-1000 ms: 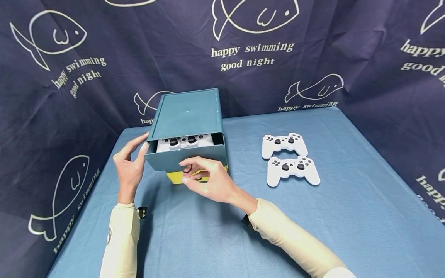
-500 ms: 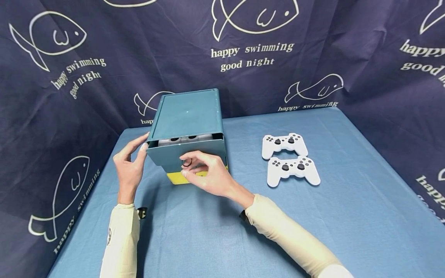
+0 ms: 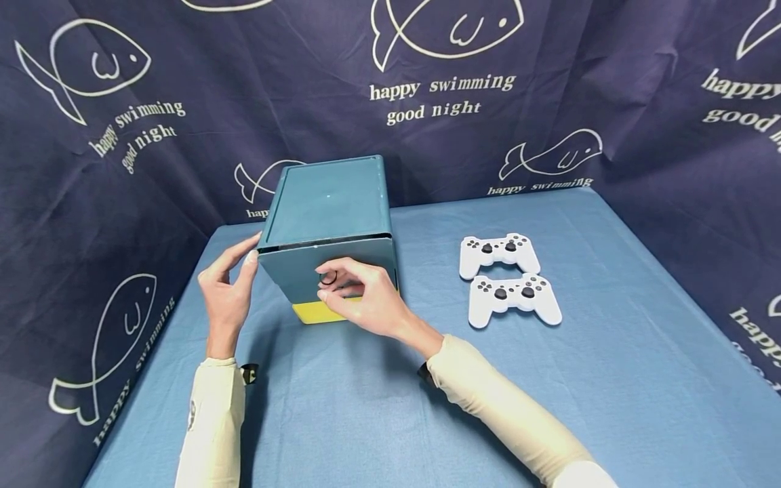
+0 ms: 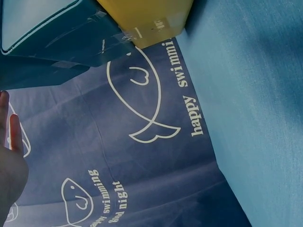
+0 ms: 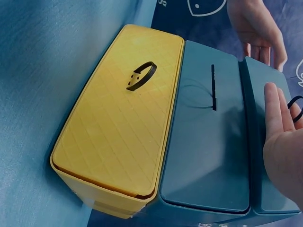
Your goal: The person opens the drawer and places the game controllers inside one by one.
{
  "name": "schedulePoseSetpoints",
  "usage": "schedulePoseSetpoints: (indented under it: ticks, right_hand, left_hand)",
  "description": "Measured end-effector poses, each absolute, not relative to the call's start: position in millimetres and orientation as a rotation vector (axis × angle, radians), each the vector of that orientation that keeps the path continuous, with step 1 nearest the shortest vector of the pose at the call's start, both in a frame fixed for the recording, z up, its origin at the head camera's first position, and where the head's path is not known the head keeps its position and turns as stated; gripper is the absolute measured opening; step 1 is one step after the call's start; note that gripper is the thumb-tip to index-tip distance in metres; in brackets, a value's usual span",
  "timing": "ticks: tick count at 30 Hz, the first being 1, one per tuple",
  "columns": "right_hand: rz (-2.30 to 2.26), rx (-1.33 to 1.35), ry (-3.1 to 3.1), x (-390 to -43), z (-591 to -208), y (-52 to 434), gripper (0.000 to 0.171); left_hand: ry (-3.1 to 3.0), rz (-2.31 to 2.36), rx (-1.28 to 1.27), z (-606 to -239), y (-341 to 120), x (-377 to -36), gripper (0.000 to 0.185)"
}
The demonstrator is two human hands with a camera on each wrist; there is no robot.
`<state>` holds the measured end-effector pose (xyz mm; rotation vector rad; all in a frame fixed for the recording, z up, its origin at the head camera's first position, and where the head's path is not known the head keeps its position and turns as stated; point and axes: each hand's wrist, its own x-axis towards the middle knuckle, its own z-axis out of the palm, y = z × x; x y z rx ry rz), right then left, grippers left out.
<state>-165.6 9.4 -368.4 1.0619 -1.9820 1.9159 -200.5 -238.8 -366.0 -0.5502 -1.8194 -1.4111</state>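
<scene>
A teal drawer cabinet [image 3: 329, 203] stands on the blue cloth in the head view. Its top drawer [image 3: 289, 271] is nearly closed, a thin dark gap showing along the upper edge. My right hand [image 3: 369, 298] is at that drawer's front, fingers extended against it around a black loop handle [image 3: 328, 278]. At the cabinet's left front corner, my left hand [image 3: 226, 291] touches the edge with thumb and finger spread. The right wrist view shows a teal middle drawer [image 5: 203, 156] and a yellow bottom drawer [image 5: 111, 118], both closed. The top drawer's contents are hidden.
Two white game controllers, a farther one [image 3: 470, 261] and a nearer one [image 3: 482, 312], lie to the cabinet's right. Dark blue fish-print curtains [image 3: 439, 156] rise behind and on both sides of the blue-covered table [image 3: 342, 413].
The top drawer has slid inward under my right hand, and the white controller inside has gone out of sight. My left hand has stayed at the corner.
</scene>
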Motion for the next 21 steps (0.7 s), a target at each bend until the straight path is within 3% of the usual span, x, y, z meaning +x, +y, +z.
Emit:
schedulePoseSetpoints:
  ticks: [21]
  right_hand:
    - [1.914,1.031,-1.988,-175.9,-370.8,6.4,0.029]
  left_hand:
    - [-1.822,-1.417,-0.53,-366.3,-238.3,-200.7,0.026]
